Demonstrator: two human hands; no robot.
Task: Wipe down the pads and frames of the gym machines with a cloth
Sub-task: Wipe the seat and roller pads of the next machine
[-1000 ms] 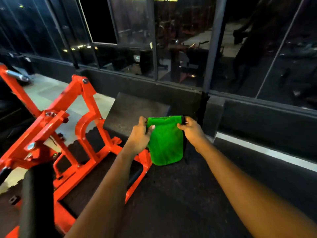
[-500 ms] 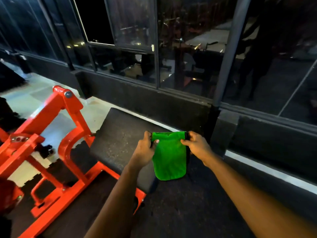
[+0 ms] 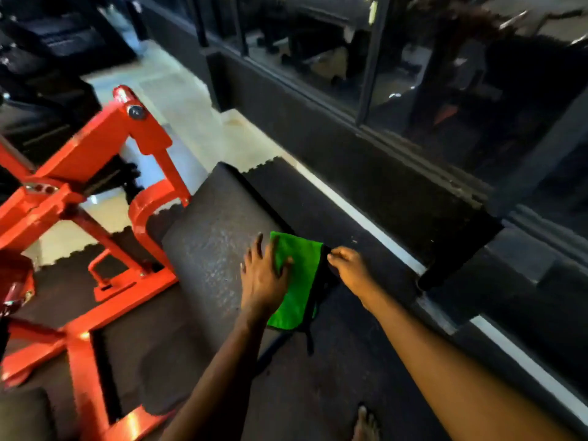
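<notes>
Gym at night: dark rubber floor (image 3: 334,377), glass wall (image 3: 318,58) along the right with a white stripe (image 3: 366,218) at its foot, pale tile further back. Orange frame (image 3: 95,144) on the left, base rails running down to the bottom edge. Black pad (image 3: 210,249) mounted on it, sloping, surface speckled.

Cloth (image 3: 302,268): green, black trim, lying on the pad's right edge at the near end, with its right side hanging over the edge.

Left hand (image 3: 262,278): flat, fingers spread, palm down. It presses the cloth's left part against the pad, fingertips partly on bare pad.

Right hand (image 3: 350,268): off the pad's right edge, thumb and fingers pinching the cloth's top right corner at the trim.

Bare foot (image 3: 366,424) on the floor at the bottom, partly cut off. Some motion blur.
</notes>
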